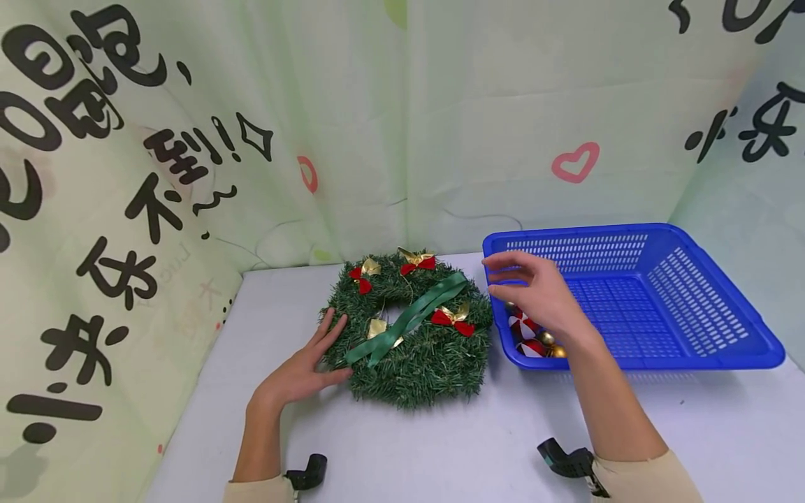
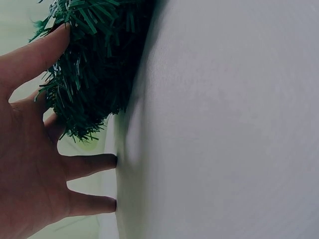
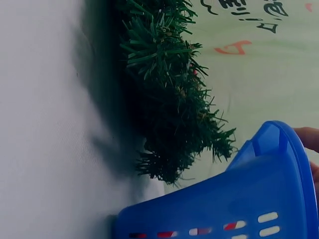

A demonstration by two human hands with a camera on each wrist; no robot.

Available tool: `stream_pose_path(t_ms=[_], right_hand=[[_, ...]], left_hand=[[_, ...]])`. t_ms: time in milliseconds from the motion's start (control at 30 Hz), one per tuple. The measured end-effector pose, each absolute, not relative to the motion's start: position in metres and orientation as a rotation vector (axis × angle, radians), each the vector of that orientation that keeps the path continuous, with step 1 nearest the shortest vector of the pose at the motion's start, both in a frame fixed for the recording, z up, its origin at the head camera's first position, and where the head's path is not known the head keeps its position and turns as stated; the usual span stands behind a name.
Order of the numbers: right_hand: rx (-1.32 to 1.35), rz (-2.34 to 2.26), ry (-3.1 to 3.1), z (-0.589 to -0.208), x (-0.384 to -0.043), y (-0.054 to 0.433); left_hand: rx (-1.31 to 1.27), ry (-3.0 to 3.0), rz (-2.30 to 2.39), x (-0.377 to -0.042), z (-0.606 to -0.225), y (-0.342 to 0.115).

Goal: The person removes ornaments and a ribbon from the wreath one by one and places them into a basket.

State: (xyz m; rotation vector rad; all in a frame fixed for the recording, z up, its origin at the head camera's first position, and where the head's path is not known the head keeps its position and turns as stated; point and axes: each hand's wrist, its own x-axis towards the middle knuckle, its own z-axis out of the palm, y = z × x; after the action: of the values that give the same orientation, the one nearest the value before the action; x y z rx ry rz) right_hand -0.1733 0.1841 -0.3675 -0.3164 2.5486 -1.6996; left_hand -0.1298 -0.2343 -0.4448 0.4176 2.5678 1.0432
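A green tinsel wreath (image 1: pixel 421 374) lies on the white table, with red bows (image 1: pixel 418 265), gold leaf-like pieces and a loose green ribbon (image 1: pixel 418 314) across it. My left hand (image 1: pixel 300 374) rests against its left edge, fingers spread. The left wrist view has the thumb on the wreath (image 2: pixel 94 64) and two fingertips at the table. Over the left end of a blue plastic basket (image 1: pixel 654 363) hovers my right hand (image 1: pixel 544 297), fingers loosely bent and holding nothing. Below it lie red-and-white ornaments (image 1: pixel 533 348) and small gold balls (image 1: pixel 558 351), partly hidden by the hand.
The basket stands close to the wreath's right side. A pale printed curtain (image 1: pixel 465 140) hangs behind the table (image 1: pixel 440 454) and along both sides. Black wrist-worn devices (image 1: pixel 308 473) show near both sleeves.
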Motion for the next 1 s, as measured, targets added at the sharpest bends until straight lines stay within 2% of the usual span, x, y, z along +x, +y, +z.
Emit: stream_pose_path(t_ms=[233,1000], right_hand=[[-0.385,-1.692,2.517,-0.365,-0.182,0.173],[-0.365,-1.561,2.440,-0.373,-0.210,0.144]], left_hand=[[0.424,2.567,1.045,-0.131,-0.445,-0.234],[0.417,2.562,1.058,-0.132,-0.447,-0.235]])
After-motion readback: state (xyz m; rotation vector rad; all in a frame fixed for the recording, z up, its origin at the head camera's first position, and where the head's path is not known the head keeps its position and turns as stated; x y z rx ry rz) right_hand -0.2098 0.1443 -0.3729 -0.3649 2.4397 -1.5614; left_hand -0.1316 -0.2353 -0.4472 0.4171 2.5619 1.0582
